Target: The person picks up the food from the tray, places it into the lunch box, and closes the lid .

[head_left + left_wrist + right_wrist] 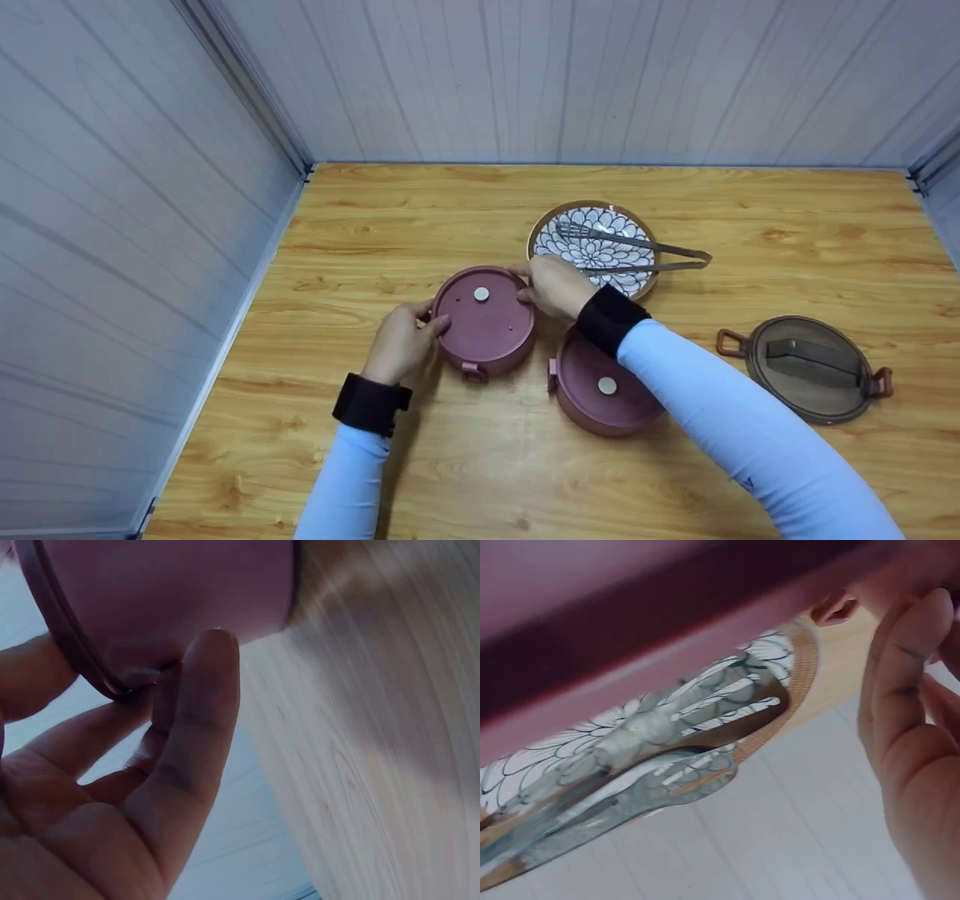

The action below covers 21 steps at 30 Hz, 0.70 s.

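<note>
A plum-coloured round lidded pot [480, 330] is between both hands, its loop handle [474, 372] towards the front. My left hand [400, 341] grips its left side, thumb on top of the lid's edge. In the left wrist view the fingers [187, 727] lie against the pot's wall under the rim. At the upper right edge, my right hand [561, 289] pinches the rim, with the thumb over the lid. A second plum lidded pot [606, 412] stands under the right forearm, which hides part of it.
Behind the right hand lies a flower-patterned plate [592, 217] with a tan rim. Metal tongs [682, 255] rest across it, their ends jutting past the right edge. To the right sits a brown oval lidded dish [806, 390] with two side handles. Panel walls [562, 90] border the table.
</note>
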Each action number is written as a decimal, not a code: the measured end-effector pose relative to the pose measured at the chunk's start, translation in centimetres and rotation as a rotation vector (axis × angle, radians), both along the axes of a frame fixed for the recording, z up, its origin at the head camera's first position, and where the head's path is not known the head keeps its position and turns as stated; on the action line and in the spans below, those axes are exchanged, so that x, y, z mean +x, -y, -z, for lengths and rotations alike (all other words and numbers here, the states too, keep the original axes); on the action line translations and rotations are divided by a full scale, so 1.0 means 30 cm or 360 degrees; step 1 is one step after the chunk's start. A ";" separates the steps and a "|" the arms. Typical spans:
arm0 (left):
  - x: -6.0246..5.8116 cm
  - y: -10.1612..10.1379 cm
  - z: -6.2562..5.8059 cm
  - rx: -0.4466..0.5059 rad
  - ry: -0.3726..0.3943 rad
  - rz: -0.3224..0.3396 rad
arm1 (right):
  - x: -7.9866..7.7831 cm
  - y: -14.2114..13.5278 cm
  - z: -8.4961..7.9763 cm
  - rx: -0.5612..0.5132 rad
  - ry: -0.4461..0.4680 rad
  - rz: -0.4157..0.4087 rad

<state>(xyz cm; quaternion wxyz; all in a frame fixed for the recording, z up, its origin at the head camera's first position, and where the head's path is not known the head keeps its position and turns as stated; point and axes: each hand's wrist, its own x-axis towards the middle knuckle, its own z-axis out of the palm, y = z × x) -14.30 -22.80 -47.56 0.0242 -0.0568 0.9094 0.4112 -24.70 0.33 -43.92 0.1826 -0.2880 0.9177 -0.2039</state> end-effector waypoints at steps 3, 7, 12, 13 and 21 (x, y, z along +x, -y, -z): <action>-0.007 0.004 -0.001 0.0010 0.0038 -0.0002 | -0.007 -0.006 0.005 -0.0015 0.0004 -0.0008; -0.014 0.006 -0.010 -0.0027 0.0052 0.0043 | -0.012 -0.014 0.006 -0.0008 0.0003 -0.0054; -0.019 0.006 -0.044 -0.0161 0.0003 0.0151 | -0.016 -0.032 -0.011 0.0046 -0.0044 -0.0204; -0.021 0.006 -0.053 -0.0185 -0.0007 0.0178 | -0.018 -0.036 -0.016 0.0053 -0.0050 -0.0240; -0.043 -0.011 -0.091 -0.0370 0.0070 0.0471 | -0.018 -0.040 -0.034 0.0208 0.0017 -0.0374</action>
